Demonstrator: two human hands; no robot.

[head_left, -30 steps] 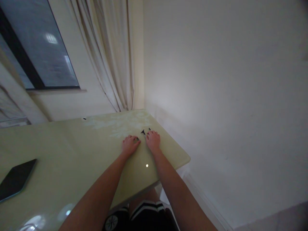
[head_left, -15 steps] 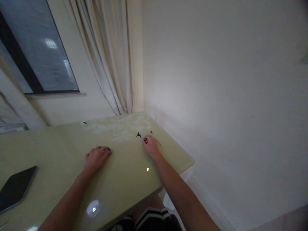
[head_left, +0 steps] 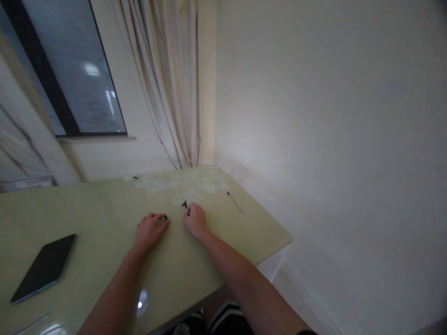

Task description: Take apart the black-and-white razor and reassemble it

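My right hand (head_left: 195, 221) is closed round the handle of a razor (head_left: 185, 204), whose dark T-shaped head sticks out past the fingers to the upper left. My left hand (head_left: 150, 230) rests low over the table, pinching a small dark piece (head_left: 165, 217) between thumb and fingers; it is too small to name. The two hands are a short gap apart. To the right of my right hand lies a slim white stick with a dark tip (head_left: 234, 201), resembling a toothbrush.
A dark flat tablet or laptop (head_left: 45, 267) lies on the glossy yellow-green table (head_left: 104, 204) at left. A tiny black item (head_left: 135, 177) sits near the far edge. A wall (head_left: 314, 139) borders the right side; a curtain (head_left: 171, 83) hangs behind.
My right hand has moved left with the razor, away from the white stick and closer to my left hand. My left hand keeps its pinch. The view has shifted slightly.
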